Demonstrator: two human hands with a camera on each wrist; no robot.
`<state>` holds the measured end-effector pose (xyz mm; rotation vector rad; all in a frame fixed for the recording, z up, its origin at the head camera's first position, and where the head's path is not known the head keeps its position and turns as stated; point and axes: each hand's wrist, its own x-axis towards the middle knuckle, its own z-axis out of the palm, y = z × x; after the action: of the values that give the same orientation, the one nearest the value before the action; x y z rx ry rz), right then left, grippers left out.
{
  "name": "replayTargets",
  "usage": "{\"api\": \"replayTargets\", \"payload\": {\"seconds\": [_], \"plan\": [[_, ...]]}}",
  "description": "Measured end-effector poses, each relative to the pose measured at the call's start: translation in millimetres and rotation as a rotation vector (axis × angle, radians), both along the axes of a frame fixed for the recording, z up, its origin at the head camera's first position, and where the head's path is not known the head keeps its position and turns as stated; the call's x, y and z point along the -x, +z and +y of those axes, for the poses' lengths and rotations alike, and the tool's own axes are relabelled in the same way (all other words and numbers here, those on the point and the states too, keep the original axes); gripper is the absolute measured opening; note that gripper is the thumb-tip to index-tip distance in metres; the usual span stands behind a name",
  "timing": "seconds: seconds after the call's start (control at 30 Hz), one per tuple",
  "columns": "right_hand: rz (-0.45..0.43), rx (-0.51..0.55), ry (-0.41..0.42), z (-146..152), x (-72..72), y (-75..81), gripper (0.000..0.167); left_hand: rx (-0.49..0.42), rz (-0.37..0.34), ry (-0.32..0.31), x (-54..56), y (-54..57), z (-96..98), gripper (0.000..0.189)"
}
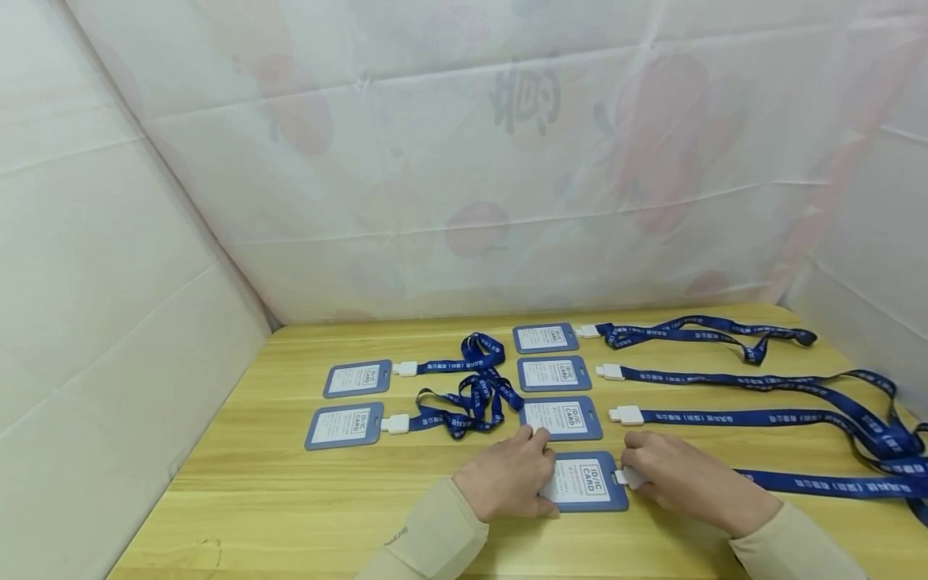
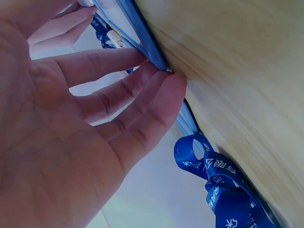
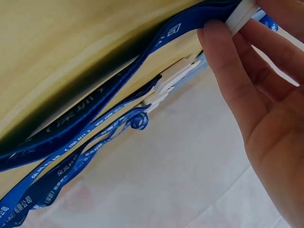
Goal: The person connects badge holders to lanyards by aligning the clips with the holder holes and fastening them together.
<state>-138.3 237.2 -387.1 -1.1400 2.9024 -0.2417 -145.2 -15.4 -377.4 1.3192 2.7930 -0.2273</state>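
Note:
In the head view my left hand (image 1: 507,474) holds the left end of the nearest blue ID card holder (image 1: 586,483), thumb by its lower edge. The left wrist view shows the fingertips against the edge of a holder (image 2: 137,28). My right hand (image 1: 689,479) pinches the white clip (image 3: 241,16) of a dark blue lanyard (image 3: 180,28). That clip's white tip reaches the slot at the holder's right end; whether it is hooked in, I cannot tell. The lanyard's strap runs off to the right.
Behind lie more card holders: one (image 1: 561,417) beside a separate white clip (image 1: 627,415), another (image 1: 554,373) beside its clip (image 1: 610,371), and one (image 1: 544,337) joined to its lanyard. At left, two holders (image 1: 357,379) carry bunched lanyards (image 1: 474,403). Pale cloth walls (image 1: 435,161) enclose the wooden table (image 1: 239,483).

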Motion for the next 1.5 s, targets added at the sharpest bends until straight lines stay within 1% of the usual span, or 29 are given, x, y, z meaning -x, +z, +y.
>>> {"api": "replayTargets", "payload": {"seconds": [0.17,0.3,0.47,0.8,1.17,1.37,1.5], "plan": [[0.018,-0.003,0.011,0.7,-0.5,-0.6,0.023,-0.003,-0.021,0.007,0.2,0.2,1.7,0.06],[0.006,-0.002,0.006,1.3,0.1,-0.5,0.022,-0.006,-0.032,0.017,-0.2,0.1,2.2,0.059],[-0.005,-0.005,0.001,1.3,0.2,-0.2,0.022,-0.009,-0.026,0.017,-1.0,-0.5,2.2,0.059],[-0.008,0.003,0.019,2.3,-0.5,0.0,0.021,-0.001,-0.007,0.023,-3.0,-1.3,3.6,0.058],[-0.003,-0.003,0.035,0.5,1.2,0.9,0.021,-0.01,-0.051,0.051,-3.6,-0.5,3.5,0.055],[0.004,0.002,0.042,-1.0,0.6,0.6,0.02,-0.041,-0.078,0.06,-3.5,-0.2,2.7,0.052],[-0.008,0.007,0.041,-1.1,1.1,0.5,0.019,-0.046,-0.082,0.062,-3.3,-0.8,3.0,0.05]]}}
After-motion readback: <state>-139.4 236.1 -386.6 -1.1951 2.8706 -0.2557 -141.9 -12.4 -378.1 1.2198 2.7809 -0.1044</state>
